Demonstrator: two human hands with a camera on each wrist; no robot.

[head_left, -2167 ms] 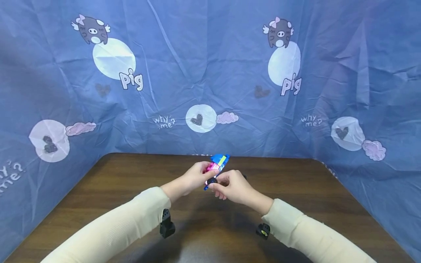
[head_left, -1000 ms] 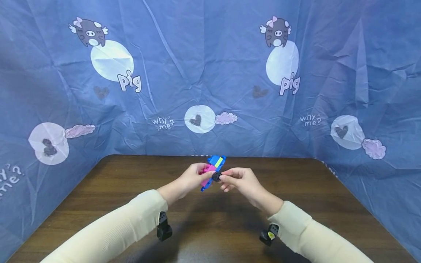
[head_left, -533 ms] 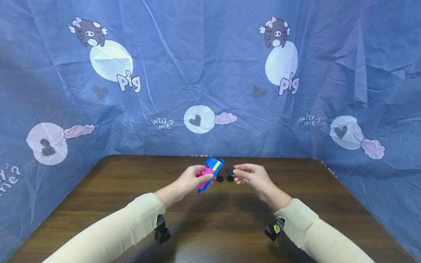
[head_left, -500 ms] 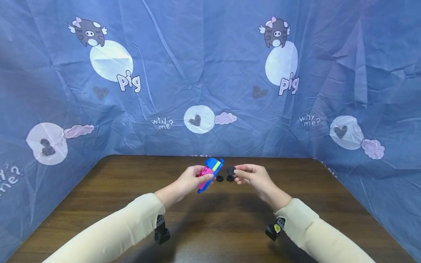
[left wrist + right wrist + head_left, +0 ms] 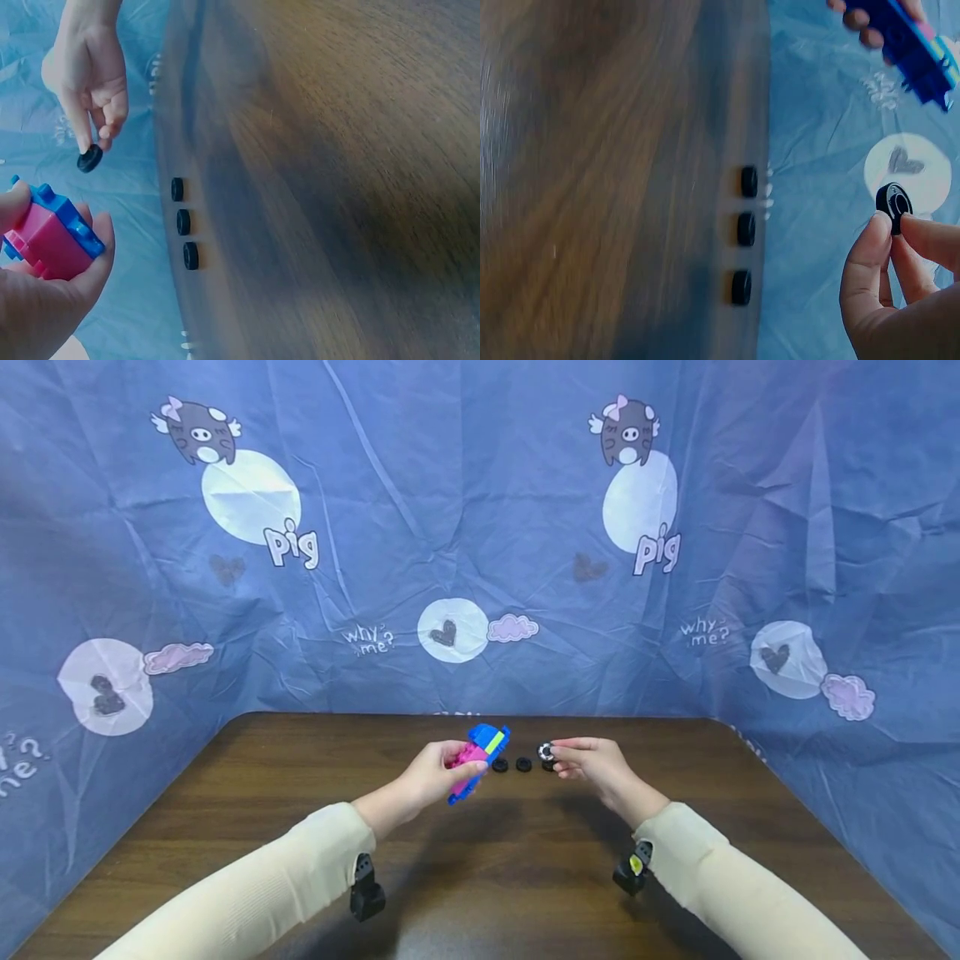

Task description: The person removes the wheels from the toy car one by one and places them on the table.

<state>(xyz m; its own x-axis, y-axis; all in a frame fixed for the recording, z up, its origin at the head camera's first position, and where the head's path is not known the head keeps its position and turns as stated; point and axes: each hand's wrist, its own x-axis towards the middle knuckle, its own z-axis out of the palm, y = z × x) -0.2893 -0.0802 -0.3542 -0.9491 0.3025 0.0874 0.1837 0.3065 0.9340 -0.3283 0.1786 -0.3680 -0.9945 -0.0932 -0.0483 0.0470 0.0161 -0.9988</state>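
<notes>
A pink and blue toy car body (image 5: 487, 741) with a yellow-green stripe is gripped by my left hand (image 5: 429, 774), thumb across its near side. In the left wrist view the pink part (image 5: 54, 241) and a blue edge show between thumb and fingers. My right hand (image 5: 603, 768) pinches a small black toy wheel (image 5: 545, 751) by its rim, apart from the car body. The right wrist view shows a pale ring on that wheel's face (image 5: 895, 204). Three more black wheels lie in a row on the table: left (image 5: 500, 765), middle (image 5: 523, 765) and right (image 5: 548, 767), partly hidden.
The brown wooden table (image 5: 480, 877) ends at the back just beyond the wheels. A blue curtain (image 5: 480, 510) with pig prints hangs behind and at both sides. A black camera (image 5: 366, 889) sits on the left wrist and another (image 5: 633, 868) on the right.
My right hand has drawn the wheel away from the car body to the right, and its pale face has turned into view. My left hand has shifted slightly left, uncovering wheels on the table.
</notes>
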